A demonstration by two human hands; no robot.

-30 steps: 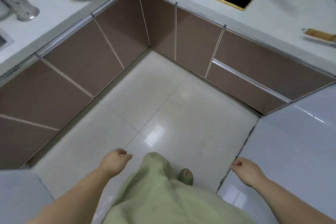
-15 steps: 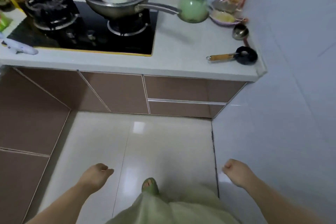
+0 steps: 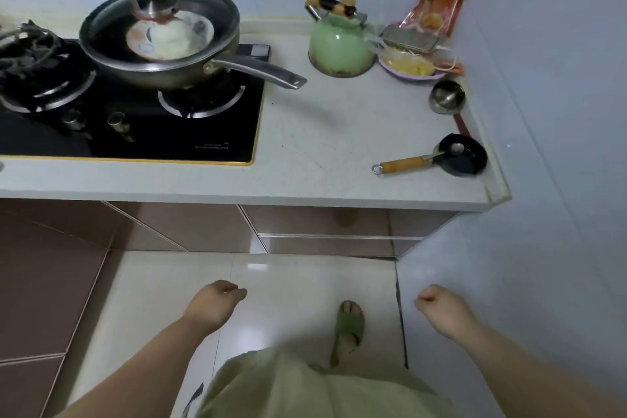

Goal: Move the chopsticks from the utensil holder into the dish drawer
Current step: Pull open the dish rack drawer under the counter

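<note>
No chopsticks and no utensil holder appear in the head view. A closed brown drawer front (image 3: 322,244) with a silver rail sits below the counter, under the kettle. My left hand (image 3: 213,304) hangs low over the floor tiles with its fingers curled and nothing in it. My right hand (image 3: 441,307) hangs at the same height near the white wall, also curled and holding nothing. Both hands are well below the counter edge and apart from the drawer.
On the white counter (image 3: 322,146) stand a black gas hob (image 3: 135,125) with a lidded pan (image 3: 159,41), a green kettle (image 3: 339,44), a bowl of food (image 3: 412,68), a steel ladle (image 3: 446,97) and a small black pan (image 3: 461,154). Brown cabinets (image 3: 44,282) run along the left.
The view has swung right from the cabinet corner to the hob counter and moved closer. Both hands stayed low, curled and without anything in them.
</note>
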